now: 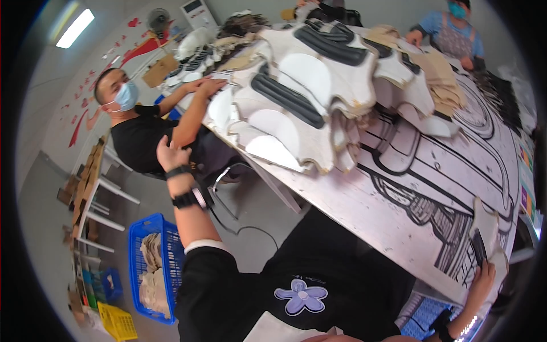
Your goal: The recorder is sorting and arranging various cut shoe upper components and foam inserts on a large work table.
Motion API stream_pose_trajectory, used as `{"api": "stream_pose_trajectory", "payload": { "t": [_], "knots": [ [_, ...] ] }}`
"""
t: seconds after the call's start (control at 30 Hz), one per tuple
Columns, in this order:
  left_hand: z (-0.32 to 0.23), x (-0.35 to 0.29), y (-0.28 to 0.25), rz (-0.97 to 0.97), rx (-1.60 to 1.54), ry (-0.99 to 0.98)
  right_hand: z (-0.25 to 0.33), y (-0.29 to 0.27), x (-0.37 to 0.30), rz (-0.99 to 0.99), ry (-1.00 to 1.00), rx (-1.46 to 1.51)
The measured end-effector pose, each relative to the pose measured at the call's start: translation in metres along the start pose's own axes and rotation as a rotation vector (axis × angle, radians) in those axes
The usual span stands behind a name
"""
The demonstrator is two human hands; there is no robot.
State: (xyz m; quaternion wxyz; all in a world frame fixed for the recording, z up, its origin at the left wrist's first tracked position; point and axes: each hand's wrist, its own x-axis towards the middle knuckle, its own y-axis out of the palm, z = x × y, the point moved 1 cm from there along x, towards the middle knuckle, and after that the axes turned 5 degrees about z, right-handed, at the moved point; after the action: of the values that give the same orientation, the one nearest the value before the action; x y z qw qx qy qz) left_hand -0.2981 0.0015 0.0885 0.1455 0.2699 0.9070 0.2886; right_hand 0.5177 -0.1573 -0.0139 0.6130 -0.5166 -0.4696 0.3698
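My left hand is raised off the table's left side, near a seated co-worker's arm. Its fingers are apart and it holds nothing. Dark bands go round that wrist, one with a small box on it. At the table's right corner my right hand grips the lower edge of a pale cut fabric piece with a black padded strip. Part of that hand is hidden by the piece. In the middle of the table lies a big pile of similar pale pieces, with white pads and black padded strips.
The table bears black line drawings. Beige fabric pieces lie at its far right. A blue basket of cut pieces stands on the floor at left. One co-worker sits at the left side; another is at the far right.
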Motion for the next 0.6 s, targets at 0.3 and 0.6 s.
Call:
{"api": "stream_pose_trajectory", "payload": {
  "t": [0.3, 0.6],
  "knots": [
    [0.044, -0.156, 0.061, 0.695, 0.269, 0.569, -0.029, 0.030, 0.043, 0.023, -0.121, -0.220],
    [0.090, -0.330, 0.076, 1.584, 0.720, 1.278, 0.231, -0.139, -0.038, -0.546, -0.592, -0.257]
  ]
}}
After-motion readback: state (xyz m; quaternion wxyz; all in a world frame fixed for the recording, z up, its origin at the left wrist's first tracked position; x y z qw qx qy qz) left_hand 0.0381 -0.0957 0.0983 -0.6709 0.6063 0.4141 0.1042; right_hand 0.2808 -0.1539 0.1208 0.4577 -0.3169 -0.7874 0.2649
